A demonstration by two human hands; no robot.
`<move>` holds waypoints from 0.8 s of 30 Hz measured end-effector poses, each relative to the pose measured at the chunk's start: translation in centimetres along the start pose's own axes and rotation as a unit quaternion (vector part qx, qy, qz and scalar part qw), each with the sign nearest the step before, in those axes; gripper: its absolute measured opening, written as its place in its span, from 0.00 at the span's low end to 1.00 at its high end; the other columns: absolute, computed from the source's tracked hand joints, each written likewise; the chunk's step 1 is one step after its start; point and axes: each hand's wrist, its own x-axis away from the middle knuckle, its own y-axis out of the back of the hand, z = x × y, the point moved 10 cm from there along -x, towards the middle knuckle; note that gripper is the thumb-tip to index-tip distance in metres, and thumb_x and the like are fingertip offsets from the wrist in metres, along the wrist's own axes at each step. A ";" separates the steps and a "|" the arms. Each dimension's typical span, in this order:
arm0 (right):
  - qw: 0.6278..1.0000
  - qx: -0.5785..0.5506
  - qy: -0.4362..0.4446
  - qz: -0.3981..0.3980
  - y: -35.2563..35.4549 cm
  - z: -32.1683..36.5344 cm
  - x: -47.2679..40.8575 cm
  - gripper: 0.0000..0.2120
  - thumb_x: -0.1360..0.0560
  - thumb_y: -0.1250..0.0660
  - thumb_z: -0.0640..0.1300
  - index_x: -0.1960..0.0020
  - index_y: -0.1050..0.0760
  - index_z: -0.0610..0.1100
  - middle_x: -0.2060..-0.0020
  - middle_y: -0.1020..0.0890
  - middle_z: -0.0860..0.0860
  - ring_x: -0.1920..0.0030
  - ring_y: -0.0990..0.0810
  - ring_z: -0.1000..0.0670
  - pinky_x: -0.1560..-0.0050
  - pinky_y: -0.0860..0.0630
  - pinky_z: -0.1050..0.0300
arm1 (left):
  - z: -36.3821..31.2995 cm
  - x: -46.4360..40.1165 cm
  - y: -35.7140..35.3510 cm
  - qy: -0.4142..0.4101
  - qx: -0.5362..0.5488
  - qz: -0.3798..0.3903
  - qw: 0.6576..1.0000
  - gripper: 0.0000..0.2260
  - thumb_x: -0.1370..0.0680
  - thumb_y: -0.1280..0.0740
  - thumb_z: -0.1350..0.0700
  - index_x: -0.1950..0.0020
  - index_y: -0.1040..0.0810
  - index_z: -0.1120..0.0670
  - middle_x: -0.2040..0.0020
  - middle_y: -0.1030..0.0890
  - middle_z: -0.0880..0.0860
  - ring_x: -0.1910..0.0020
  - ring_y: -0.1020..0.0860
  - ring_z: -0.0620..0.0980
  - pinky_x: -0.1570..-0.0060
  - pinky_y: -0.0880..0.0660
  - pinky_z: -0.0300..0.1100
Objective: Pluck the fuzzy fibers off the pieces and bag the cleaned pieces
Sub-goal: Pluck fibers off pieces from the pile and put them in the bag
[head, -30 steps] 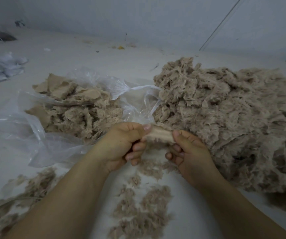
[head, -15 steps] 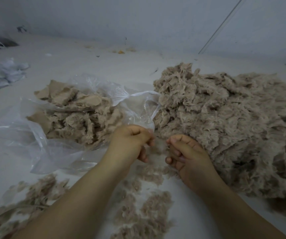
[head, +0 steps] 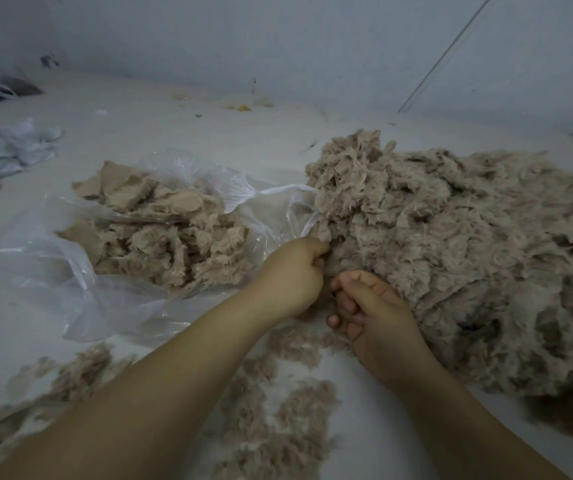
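Hands at the near edge of the fuzzy pile (head: 451, 244)
Left hand (head: 292, 275) pinches a piece there; right hand (head: 371, 306) curls loosely, holding nothing. Clear bag (head: 70, 282) of cleaned pieces (head: 174, 237) lies left, plucked fluff (head: 278, 410) below.

Fuzzy tan pieces (head: 468, 244) heaped right (others in bag (head: 53, 271))

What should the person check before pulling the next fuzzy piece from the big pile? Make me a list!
1. Big pile of fuzzy pieces within reach: ok, both hands are at its near edge.
2. Left hand has a piece: cannot tell, its fingertips are buried in the pile.
3. Right hand free: cannot tell, fingers curled, nothing plainly seen in them.
4. Clear plastic bag open for cleaned pieces: ok, mouth open beside the left hand.
5. Plucked fibers kept out of the bag: ok, they lie separately on the surface.
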 end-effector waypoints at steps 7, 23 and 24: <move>0.999 0.024 -0.002 -0.029 0.5 -0.3 -0.4 0.09 0.19 0.38 0.42 0.51 0.22 0.39 0.74 0.29 0.52 0.73 0.27 0.57 0.70 0.24 0.62 | 0.3 4.8 1.9 -0.038 0.099 -0.038 0.994 0.07 0.22 0.31 0.55 0.50 0.14 0.45 0.54 0.15 0.42 0.66 0.21 0.35 0.65 0.26 0.33; 0.997 0.083 0.005 -0.008 -0.3 0.0 -0.3 0.19 0.19 0.36 0.41 0.66 0.17 0.50 0.76 0.25 0.55 0.74 0.25 0.59 0.70 0.25 0.64 | 1.2 3.2 1.6 0.067 0.234 -0.074 0.967 0.17 0.23 0.30 0.51 0.61 0.28 0.63 0.66 0.22 0.69 0.83 0.30 0.52 0.80 0.30 0.42; 0.997 0.081 0.003 -0.015 -0.1 -0.1 -0.3 0.17 0.19 0.36 0.41 0.65 0.18 0.49 0.76 0.26 0.54 0.73 0.25 0.59 0.70 0.25 0.64 | 1.4 2.8 1.5 0.084 0.234 -0.069 0.966 0.17 0.23 0.30 0.49 0.58 0.30 0.61 0.65 0.22 0.70 0.84 0.30 0.54 0.81 0.31 0.41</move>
